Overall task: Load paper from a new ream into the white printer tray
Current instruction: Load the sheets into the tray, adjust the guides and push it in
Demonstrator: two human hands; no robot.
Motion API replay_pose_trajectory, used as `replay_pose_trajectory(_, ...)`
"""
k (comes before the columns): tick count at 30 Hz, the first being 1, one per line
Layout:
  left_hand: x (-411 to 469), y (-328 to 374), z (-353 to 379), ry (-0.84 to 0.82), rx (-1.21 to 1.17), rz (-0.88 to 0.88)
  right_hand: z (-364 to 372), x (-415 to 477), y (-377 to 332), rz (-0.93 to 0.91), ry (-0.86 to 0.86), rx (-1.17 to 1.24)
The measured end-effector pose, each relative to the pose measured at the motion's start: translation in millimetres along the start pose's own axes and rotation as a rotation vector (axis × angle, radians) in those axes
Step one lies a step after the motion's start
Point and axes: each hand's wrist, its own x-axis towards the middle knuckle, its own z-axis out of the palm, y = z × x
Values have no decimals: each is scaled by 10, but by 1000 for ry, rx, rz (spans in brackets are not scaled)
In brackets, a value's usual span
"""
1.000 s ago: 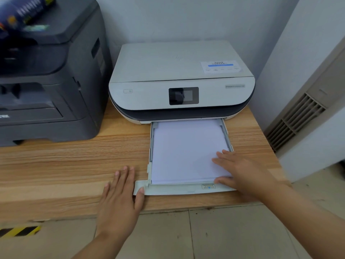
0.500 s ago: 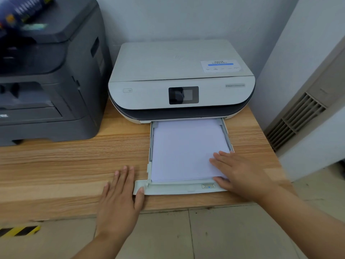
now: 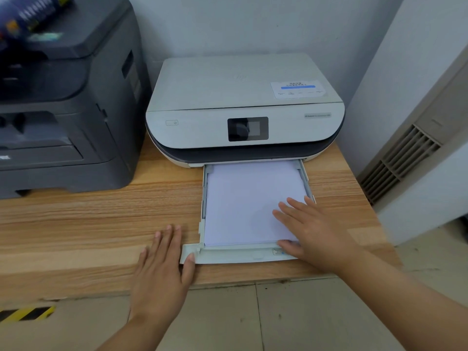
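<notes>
Now the stack of white paper (image 3: 248, 203) lies flat in the white printer tray (image 3: 235, 257), which is pulled out from the front of the white printer (image 3: 243, 110) and rests on the wooden tabletop (image 3: 88, 224). The far edge of the stack runs under the printer's dark front slot, and its near edge sits just behind the tray's front lip.

At the tray's front right corner, the right hand (image 3: 314, 231) lies palm down with fingers spread flat across the paper; its thumb rests on the tray's front lip beside a small label. It grips nothing and only presses on the sheet. At the tray's front left corner, the left hand (image 3: 162, 264) lies flat and released on the tabletop, fingers pointing toward the wall, with the thumb tip touching the lip's left end.

Behind the tray, the printer shows a small dark screen (image 3: 247, 128) on its front panel and a white sticker (image 3: 297, 89) on the right of its lid. Left of the tray, well apart, a large dark grey printer (image 3: 68, 102) stands on the same tabletop with a blurred blue package (image 3: 30, 16) on top. Right of the tray, past the tabletop's edge, a beige vent grille (image 3: 397, 163) is set in the wall. Below the tray's front edge lies a tiled floor (image 3: 253, 320) with a yellow and black striped marking (image 3: 25, 314) at the left.
</notes>
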Motion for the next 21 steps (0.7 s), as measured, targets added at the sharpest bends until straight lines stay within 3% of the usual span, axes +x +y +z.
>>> replay_pose_trajectory(7, 2, -7, 3, 8, -3, 3, 17, -12, -8, 9, -15, -12)
replay_pose_trajectory(12, 3, -8, 13, 17, -3, 3, 49, -114, 104, 125, -23, 7)
replay_pose_trajectory(21, 6, -16, 26, 8, 13, -1, 140, -237, 260, 154, 98, 54)
